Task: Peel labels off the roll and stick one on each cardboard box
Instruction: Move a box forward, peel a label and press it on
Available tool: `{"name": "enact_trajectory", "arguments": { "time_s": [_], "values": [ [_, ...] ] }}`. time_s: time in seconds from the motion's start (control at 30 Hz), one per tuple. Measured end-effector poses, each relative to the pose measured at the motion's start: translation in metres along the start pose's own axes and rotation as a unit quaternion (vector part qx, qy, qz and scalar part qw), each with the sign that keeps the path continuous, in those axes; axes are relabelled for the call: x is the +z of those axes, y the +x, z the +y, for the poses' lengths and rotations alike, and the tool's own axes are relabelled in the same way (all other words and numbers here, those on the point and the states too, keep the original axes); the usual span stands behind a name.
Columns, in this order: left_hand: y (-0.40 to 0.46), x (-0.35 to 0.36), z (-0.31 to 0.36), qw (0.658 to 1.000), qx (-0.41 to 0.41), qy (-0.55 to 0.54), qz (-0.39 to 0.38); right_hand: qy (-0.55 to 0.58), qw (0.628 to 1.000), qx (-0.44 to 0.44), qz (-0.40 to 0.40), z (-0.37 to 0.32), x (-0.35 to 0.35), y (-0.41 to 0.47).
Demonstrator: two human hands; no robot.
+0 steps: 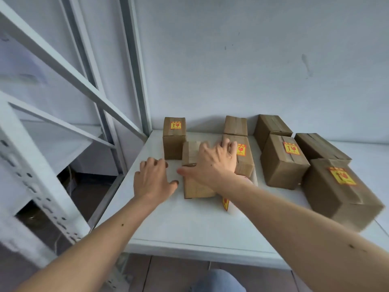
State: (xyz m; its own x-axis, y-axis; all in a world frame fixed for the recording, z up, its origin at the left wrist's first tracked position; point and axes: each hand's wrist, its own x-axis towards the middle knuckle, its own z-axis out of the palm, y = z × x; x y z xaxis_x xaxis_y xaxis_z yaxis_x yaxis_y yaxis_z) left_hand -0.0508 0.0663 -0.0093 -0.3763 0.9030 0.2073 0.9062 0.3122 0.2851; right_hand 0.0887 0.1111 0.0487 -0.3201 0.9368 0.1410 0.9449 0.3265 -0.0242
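Unlabelled cardboard box (193, 184) sits front-left on the white surface (189, 224), label roll (228, 204) just behind the right forearm. Right hand (212, 163) lies spread over the box top, left hand (152, 180) open beside it, neither grip closed. Box looks light, stiff, likely to slide; best held by opposite side walls.

White table (189, 228), grey metal shelving (69, 66), pale wall (252, 60)
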Motion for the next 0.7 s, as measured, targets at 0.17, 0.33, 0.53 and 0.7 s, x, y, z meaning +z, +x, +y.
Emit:
{"name": "enact_trajectory", "arguments": {
  "time_s": [0.17, 0.33, 0.53, 0.7],
  "values": [
    [-0.029, -0.008, 0.003, 1.000, 0.011, 0.004, -0.023, 0.005, 1.000, 0.005, -0.020, 0.008, 0.008, -0.032],
    [-0.040, -0.024, 0.011, 1.000, 0.020, -0.016, -0.004, 0.088, 0.996, -0.002, -0.001, 0.048, 0.002, -0.038],
    [-0.045, -0.037, 0.037, 0.994, 0.067, -0.058, 0.063, 0.058, 0.995, -0.026, -0.071, 0.093, 0.027, -0.048],
    [-0.049, -0.035, 0.066, 0.985, 0.115, -0.097, 0.082, 0.082, 0.993, -0.065, -0.054, 0.107, 0.044, -0.052]
  ]
}}
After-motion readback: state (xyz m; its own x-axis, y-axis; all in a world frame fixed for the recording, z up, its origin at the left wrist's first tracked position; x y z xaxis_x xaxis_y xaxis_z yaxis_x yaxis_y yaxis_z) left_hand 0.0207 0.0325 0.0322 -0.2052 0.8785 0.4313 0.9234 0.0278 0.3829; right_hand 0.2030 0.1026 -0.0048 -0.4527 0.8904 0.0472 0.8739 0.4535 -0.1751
